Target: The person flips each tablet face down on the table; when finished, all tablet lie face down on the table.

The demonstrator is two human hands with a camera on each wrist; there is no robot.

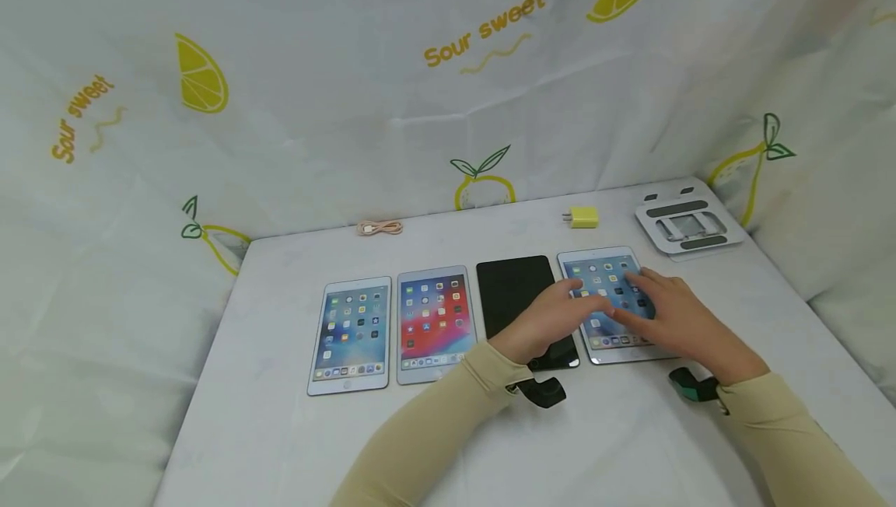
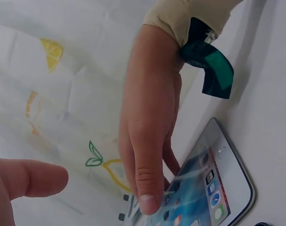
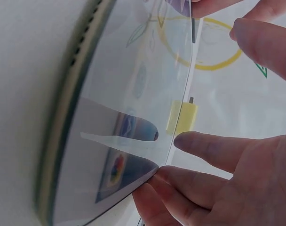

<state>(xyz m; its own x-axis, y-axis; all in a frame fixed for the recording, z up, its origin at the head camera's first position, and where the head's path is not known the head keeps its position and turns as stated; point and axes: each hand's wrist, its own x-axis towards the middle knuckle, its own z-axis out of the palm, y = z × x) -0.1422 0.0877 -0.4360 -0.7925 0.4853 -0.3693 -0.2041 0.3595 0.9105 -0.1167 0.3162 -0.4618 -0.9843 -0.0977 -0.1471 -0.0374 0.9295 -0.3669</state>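
Tablet (image 1: 607, 285): it lies directly below my fingers | left hand (image 1: 549, 316): loosely spread | right hand (image 1: 679, 314): also spread, thumbs near | charger (image 1: 583, 217): beyond my fingertips

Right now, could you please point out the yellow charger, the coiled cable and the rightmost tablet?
Yellow charger (image 1: 585, 218): head view, middle of its body.
Coiled cable (image 1: 380, 228): head view, middle of the coil.
Rightmost tablet (image 1: 604, 283): head view, its lit screen.
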